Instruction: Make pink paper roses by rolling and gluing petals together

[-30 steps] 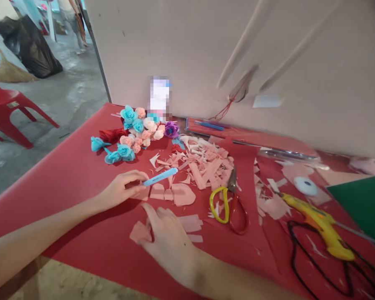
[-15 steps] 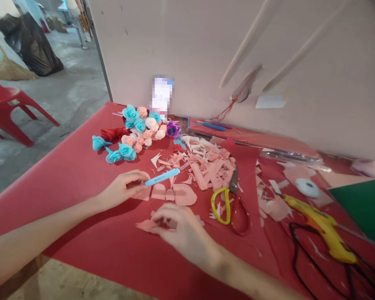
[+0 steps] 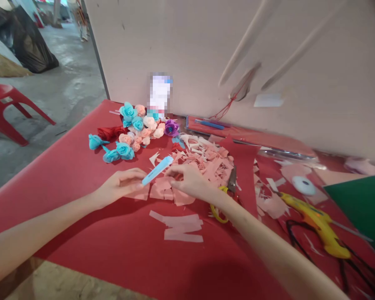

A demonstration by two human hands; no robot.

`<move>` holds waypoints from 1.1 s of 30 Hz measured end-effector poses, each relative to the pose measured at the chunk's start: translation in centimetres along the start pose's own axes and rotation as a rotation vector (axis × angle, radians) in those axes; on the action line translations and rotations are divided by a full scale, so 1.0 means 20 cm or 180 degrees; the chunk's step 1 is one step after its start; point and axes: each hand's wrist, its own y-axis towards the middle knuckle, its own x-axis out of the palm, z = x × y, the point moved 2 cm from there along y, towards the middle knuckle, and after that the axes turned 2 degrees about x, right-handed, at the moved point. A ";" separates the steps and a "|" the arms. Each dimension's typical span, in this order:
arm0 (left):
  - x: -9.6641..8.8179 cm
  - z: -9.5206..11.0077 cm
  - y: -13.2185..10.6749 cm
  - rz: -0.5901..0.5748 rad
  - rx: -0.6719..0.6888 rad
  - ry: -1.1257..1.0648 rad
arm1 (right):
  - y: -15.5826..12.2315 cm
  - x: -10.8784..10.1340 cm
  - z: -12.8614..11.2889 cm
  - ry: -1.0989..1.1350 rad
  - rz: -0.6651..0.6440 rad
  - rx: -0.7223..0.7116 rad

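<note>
My left hand (image 3: 120, 187) grips a slim light-blue pen-like stick (image 3: 158, 171) with small print on its side. The stick slants up to the right. Close to its tip is my right hand (image 3: 186, 179), its thumb and fingers pinched on a pink paper petal (image 3: 164, 182). Beneath both hands lie more cut pink paper petals (image 3: 158, 192), partly hidden by the fingers. Several pale pink paper strips (image 3: 183, 229) lie on the red table covering nearer to me. Scissors (image 3: 217, 212) with yellow and red handles are partly covered by my right forearm.
Paper flowers (image 3: 137, 129) in blue, peach, white, red and purple lie at the back left, before a blurred phone (image 3: 160, 93). Pink paper scraps (image 3: 211, 160) are heaped behind my right hand. A yellow glue gun (image 3: 318, 225) with black cord lies right, near a green sheet (image 3: 359, 208).
My right hand has moved away from the strips, up to the petals beside my left hand, uncovering the strips. The blue stick is tilted more steeply. The view has shifted slightly.
</note>
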 end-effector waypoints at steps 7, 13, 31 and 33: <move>0.04 0.02 -0.01 -0.0192 -0.0037 -0.0527 | 0.00 0.01 -0.09 0.0053 -0.0422 0.0065; 0.05 0.02 -0.01 -0.0426 -0.0327 -0.0556 | -0.01 -0.01 -0.11 0.0238 -0.0450 0.0017; -0.05 -0.02 0.01 -0.0201 -0.0323 -0.0370 | 0.06 -0.03 -0.02 0.0359 -0.0614 0.0120; -0.07 -0.04 0.02 -0.0095 -0.0365 -0.0327 | 0.07 -0.02 -0.03 0.0163 -0.0645 0.0006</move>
